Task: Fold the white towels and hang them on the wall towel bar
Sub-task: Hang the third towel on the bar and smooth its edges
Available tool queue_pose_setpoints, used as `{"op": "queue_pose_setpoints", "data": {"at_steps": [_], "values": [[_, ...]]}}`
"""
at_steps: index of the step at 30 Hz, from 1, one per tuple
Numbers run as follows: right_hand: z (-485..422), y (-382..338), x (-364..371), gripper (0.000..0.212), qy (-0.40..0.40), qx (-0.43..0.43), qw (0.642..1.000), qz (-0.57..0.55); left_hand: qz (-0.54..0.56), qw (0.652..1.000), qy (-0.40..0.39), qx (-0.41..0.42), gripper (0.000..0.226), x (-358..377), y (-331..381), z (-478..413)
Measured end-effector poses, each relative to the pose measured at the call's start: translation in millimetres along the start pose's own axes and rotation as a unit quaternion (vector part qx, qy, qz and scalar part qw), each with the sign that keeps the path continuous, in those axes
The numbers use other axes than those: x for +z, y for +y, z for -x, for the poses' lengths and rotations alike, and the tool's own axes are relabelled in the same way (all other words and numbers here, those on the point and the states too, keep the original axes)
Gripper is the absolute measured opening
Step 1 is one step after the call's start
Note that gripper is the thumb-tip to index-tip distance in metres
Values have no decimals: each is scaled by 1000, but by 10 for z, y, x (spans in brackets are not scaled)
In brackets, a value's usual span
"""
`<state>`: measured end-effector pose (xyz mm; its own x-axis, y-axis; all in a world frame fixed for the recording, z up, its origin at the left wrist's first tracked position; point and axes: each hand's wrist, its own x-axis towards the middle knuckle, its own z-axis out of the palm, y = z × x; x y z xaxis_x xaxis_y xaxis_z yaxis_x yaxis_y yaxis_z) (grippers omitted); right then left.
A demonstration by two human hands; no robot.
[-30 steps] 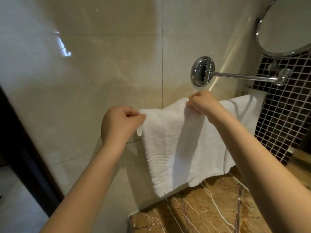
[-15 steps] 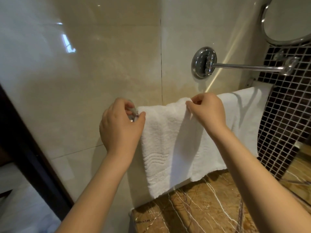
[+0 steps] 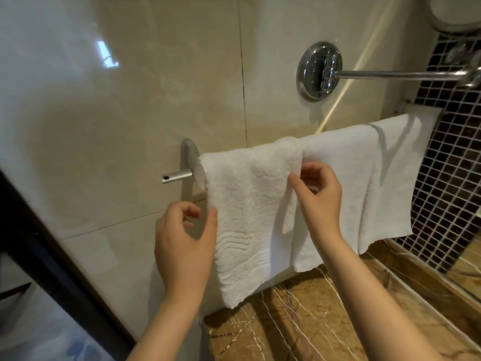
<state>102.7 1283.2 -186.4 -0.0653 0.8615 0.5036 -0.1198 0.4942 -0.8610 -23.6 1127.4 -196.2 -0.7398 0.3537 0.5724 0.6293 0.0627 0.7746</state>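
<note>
Two white towels hang side by side over the wall towel bar [image 3: 179,175]. The left towel [image 3: 247,204] is thick, with a wavy woven band near its lower end. The right towel [image 3: 377,178] is smoother and reaches the mosaic wall. My left hand [image 3: 184,243] is at the left towel's left edge; its thumb touches the edge and its fingers curl loosely, clear of the cloth. My right hand [image 3: 320,199] pinches the left towel's right edge between thumb and fingers, just below the bar. The bar itself is hidden under the towels except for its left end.
A chrome wall mount [image 3: 318,70] with a swing arm sticks out above the towels towards a round mirror [image 3: 455,14] at the top right. A brown marble counter [image 3: 299,321] lies below. Dark mosaic tiles [image 3: 450,178] cover the right wall. A dark door frame [image 3: 52,269] runs down the left.
Both hands have come down from the top of the bar to the left towel's side edges. My left hand has let go of the top corner, uncovering the bar's bracket.
</note>
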Motion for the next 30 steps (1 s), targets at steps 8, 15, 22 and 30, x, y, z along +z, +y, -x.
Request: {"op": "queue_pose_setpoints", "data": {"at_steps": [8,15,22,30], "values": [[-63,131,-15,5,-70,37,991,-104,114,990,-88,4,13,138,-53,-228],[-145,167,-26,13,-116,101,967,-203,188,977,-93,-47,31,225,93,-256],[-198,137,-59,18,-137,116,961,-211,222,972,-59,-44,40,243,49,-277],[-158,174,-2,9,-72,75,987,-121,209,976,-39,-40,20,252,58,-237]]}}
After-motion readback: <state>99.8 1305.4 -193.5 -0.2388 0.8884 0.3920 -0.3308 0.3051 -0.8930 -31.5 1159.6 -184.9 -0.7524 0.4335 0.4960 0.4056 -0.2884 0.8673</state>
